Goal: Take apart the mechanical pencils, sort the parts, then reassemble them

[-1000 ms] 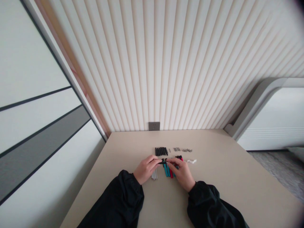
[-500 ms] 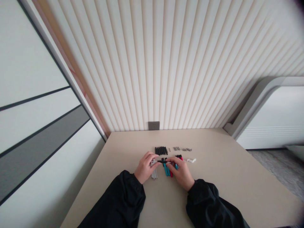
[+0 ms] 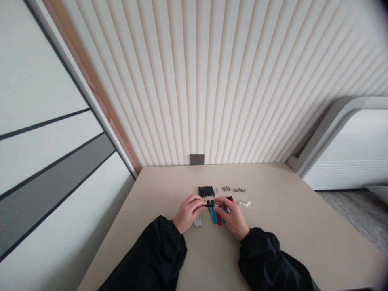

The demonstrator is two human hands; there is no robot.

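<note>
My left hand [image 3: 189, 211] and my right hand [image 3: 232, 216] meet over the middle of the beige table [image 3: 285, 226]. Both pinch a short black pen part [image 3: 208, 204] held level between them; a thin pale piece seems to join the two ends. Under the hands lie blue and red pen barrels [image 3: 216, 217] side by side. A bundle of grey refills [image 3: 197, 221] lies just right of my left hand. Behind, a row of black grip sleeves [image 3: 206, 191] stands in line.
Small grey metal bits [image 3: 233, 189] lie in a row right of the black sleeves. A few white pieces [image 3: 245, 204] sit right of my right hand. A grey wall socket [image 3: 197, 159] is on the ribbed wall at the table's far edge.
The hands drew slightly apart with a thin black part between them, then came together again. The camera view shifted a little.
</note>
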